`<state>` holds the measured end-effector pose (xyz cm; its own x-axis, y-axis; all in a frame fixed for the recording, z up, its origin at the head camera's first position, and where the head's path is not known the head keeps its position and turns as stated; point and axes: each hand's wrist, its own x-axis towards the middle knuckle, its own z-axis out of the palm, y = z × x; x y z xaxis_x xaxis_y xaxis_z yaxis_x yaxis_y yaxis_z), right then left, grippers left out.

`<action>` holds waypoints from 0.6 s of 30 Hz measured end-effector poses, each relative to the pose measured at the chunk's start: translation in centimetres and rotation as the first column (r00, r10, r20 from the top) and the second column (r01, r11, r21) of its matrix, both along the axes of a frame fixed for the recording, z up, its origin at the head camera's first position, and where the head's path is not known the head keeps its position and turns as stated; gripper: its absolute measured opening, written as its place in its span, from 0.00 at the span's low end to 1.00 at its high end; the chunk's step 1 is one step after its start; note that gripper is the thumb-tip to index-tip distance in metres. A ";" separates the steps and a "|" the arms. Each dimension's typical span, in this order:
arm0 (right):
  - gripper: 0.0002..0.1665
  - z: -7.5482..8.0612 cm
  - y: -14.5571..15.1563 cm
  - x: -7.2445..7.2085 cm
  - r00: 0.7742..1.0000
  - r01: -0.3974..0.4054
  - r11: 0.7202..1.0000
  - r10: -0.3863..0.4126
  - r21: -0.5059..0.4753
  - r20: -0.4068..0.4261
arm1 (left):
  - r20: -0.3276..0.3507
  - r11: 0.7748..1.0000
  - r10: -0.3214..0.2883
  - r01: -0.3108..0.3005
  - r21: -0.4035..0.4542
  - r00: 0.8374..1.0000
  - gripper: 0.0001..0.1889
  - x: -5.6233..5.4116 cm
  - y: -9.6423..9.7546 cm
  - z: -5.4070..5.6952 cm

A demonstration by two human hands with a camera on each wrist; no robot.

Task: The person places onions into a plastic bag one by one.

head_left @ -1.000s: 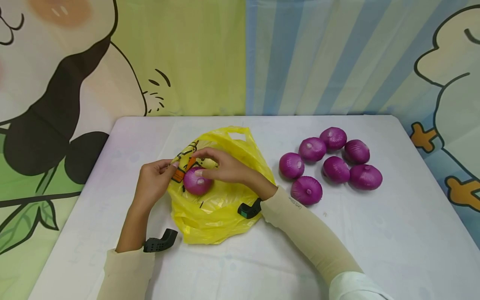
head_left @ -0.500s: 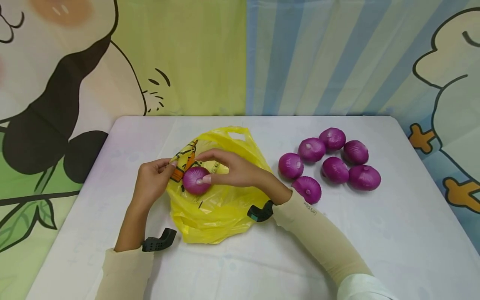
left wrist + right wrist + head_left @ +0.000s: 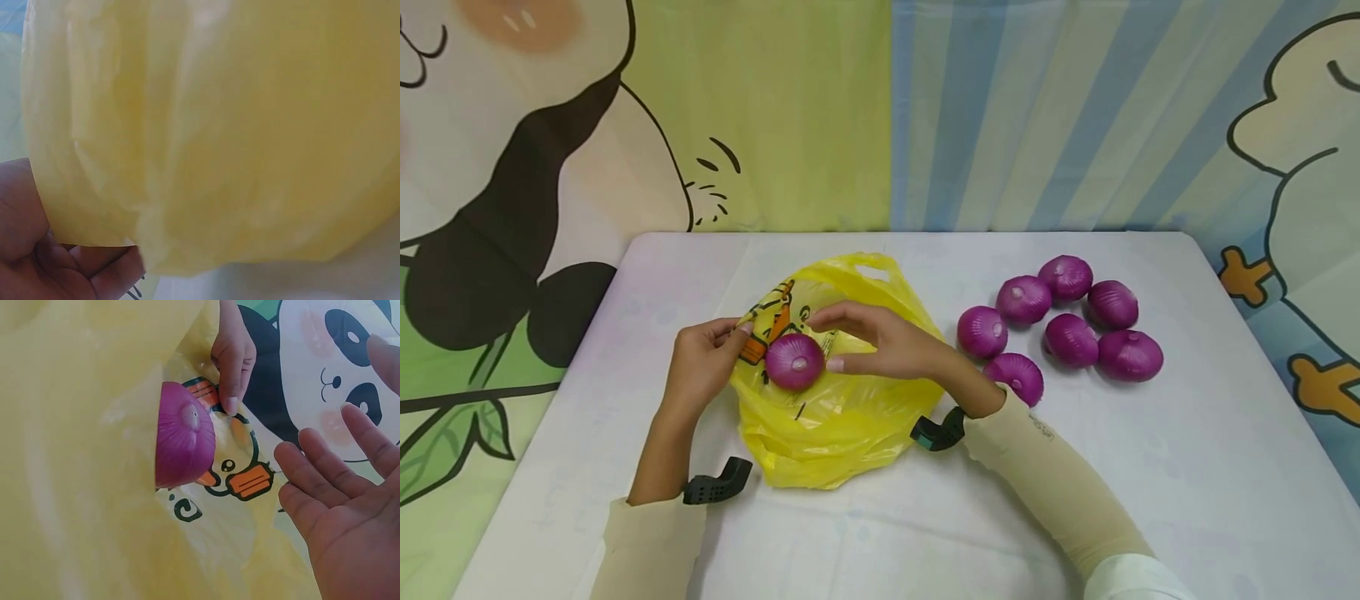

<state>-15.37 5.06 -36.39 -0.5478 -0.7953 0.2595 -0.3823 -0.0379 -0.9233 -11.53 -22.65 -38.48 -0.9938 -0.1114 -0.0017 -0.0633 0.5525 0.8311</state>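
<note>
A yellow plastic bag point(image 3: 827, 442) with a printed cartoon figure lies on the table. My left hand point(image 3: 703, 367) pinches the bag's left edge between thumb and fingers; in the left wrist view, yellow plastic point(image 3: 250, 137) fills most of the picture beside that hand. One purple onion point(image 3: 794, 362) rests at the bag's mouth, just right of the left hand. Just right of that onion, my right hand point(image 3: 887, 343) is spread over the bag, apart from the onion and holding nothing. The right wrist view shows the onion point(image 3: 184, 437) partly covered by the bag.
Several more purple onions point(image 3: 1071, 340) are grouped to the right of the bag on the white-covered table point(image 3: 880, 542). Behind the table hangs a printed cloth point(image 3: 1037, 117) with cartoon animals. A black wrist camera point(image 3: 938, 429) sits on the right wrist.
My right hand has let go of the onion at the bag's mouth and drawn back to the right, its fingers opening. The left hand keeps its pinch on the bag.
</note>
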 end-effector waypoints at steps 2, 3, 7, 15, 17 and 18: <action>0.28 0.0 0.6 0.1 1.000 -0.005 1.000 0.005 -0.013 0.007 | 0.000 1.000 0.002 -0.002 0.001 1.000 0.26 -0.1 0.0 -0.1; 0.28 0.1 0.9 0.1 1.000 -0.009 1.000 0.009 -0.024 0.011 | 0.001 1.000 0.003 -0.003 0.001 1.000 0.26 -0.1 0.0 -0.1; 0.30 0.1 2.3 0.4 0.999 -0.023 0.997 0.025 -0.071 0.023 | 0.007 1.000 0.006 -0.006 0.005 1.000 0.26 -0.1 0.0 -0.1; 0.29 -0.1 4.9 1.0 0.999 -0.011 1.000 0.012 -0.028 0.041 | 0.018 1.000 0.015 -0.015 -0.009 1.000 0.26 -0.2 0.0 -0.3; 0.29 0.1 5.6 1.3 0.998 0.000 1.000 0.000 -0.004 0.059 | 0.019 1.000 0.015 -0.015 -0.013 1.000 0.26 -0.3 0.0 -0.3; 0.29 0.3 5.9 1.4 0.998 0.003 1.000 -0.003 -0.001 0.066 | 0.019 1.000 0.015 -0.015 -0.014 1.000 0.26 -0.3 0.0 -0.3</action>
<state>-13.98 10.97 -36.10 -0.5660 -0.7936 0.2234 -0.3208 -0.0376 -0.9464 -11.80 -22.63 -38.81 -0.9918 -0.1265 -0.0188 -0.0874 0.5631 0.8218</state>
